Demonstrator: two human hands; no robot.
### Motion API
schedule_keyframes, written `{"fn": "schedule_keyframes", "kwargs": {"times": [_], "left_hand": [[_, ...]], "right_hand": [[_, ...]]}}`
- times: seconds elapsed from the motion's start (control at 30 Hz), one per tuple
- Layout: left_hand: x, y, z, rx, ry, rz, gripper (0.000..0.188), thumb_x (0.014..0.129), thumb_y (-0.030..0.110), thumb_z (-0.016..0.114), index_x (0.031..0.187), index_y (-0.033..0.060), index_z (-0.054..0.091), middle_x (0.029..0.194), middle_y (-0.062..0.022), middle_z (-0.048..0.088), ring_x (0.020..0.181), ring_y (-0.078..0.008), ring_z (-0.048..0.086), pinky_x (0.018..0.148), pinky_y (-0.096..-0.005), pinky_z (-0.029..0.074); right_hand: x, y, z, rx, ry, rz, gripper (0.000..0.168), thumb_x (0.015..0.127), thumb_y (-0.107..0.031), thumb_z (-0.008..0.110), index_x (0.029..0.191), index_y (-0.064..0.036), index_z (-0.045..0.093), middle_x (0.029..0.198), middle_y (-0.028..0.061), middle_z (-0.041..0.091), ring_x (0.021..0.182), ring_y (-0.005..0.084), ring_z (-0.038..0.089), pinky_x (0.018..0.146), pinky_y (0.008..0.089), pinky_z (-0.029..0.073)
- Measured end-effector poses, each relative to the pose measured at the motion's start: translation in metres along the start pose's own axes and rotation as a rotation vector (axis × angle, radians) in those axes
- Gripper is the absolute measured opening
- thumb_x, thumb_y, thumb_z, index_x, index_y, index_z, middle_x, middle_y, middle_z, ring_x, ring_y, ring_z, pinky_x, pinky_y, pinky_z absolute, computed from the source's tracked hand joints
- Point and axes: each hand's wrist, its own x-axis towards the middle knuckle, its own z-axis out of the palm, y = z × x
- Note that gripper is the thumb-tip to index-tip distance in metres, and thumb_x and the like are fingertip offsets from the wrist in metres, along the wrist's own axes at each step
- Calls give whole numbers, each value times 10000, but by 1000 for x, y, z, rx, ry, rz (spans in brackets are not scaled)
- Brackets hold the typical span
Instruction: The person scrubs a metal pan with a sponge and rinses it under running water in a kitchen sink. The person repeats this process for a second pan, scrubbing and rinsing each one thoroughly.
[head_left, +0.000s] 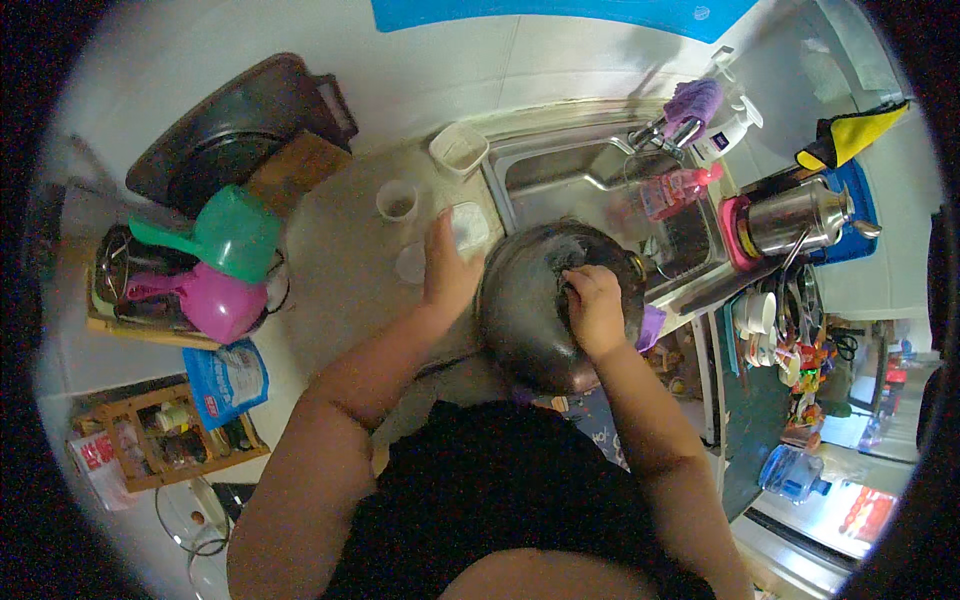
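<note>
A dark, rounded metal pan or lid (525, 307) is tilted before me at the front edge of the sink (495, 180). My right hand (596, 307) has its fingers closed on the dark knob or handle at the middle of it. My left hand (450, 270) is raised over the counter just left of the dark metal piece, fingers apart from the thumb, seemingly holding nothing. Close by it are a white plastic lid or tray (470, 227), a clear cup (397, 201) and a small clear round piece (410, 262).
A square white tub (459, 150) stands at the sink's left corner. Pink soap bottle (675, 191), white spray bottle (727, 139) and steel flask (795, 217) stand right. Green scoop (236, 232), pink scoop (225, 300) and a large black pan (232, 127) lie left.
</note>
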Motion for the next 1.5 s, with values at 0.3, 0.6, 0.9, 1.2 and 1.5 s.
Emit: {"fn": "schedule_keyframes", "kwargs": {"times": [0.3,0.6,0.9,1.2,1.5], "left_hand": [[-113,-30,-40,316,-662,53,317,808,307,623,980,43,587,936,-174,574,889,-374,566,760,-477,454],[-113,-26,-36,438,-876,161,332,834,377,592,915,55,605,954,-158,597,893,-351,593,733,-471,494],[-118,-37,-30,387,-877,149,341,852,377,547,894,49,628,895,-186,625,875,-376,604,756,-481,490],[-112,-30,-33,461,-916,161,324,852,379,551,921,70,621,945,-156,625,849,-355,618,732,-479,502],[-120,-37,-26,469,-870,215,282,883,348,526,963,88,598,979,-115,622,913,-309,596,779,-444,480]], "right_hand": [[24,4,10,14,-159,-221,246,678,4,644,919,-48,648,941,136,623,935,350,562,849,425,446],[35,-8,13,167,-242,-385,159,695,-11,627,845,-49,664,883,131,623,879,352,567,797,416,454],[74,1,39,31,-455,-275,161,717,-41,612,857,-72,685,908,147,621,935,357,553,824,434,454],[96,15,62,-96,-588,-229,142,740,-80,618,863,-50,683,897,161,634,911,353,582,820,434,470],[105,12,57,-41,-615,-270,124,735,-61,632,847,-40,679,883,164,644,900,336,596,807,409,474]]}}
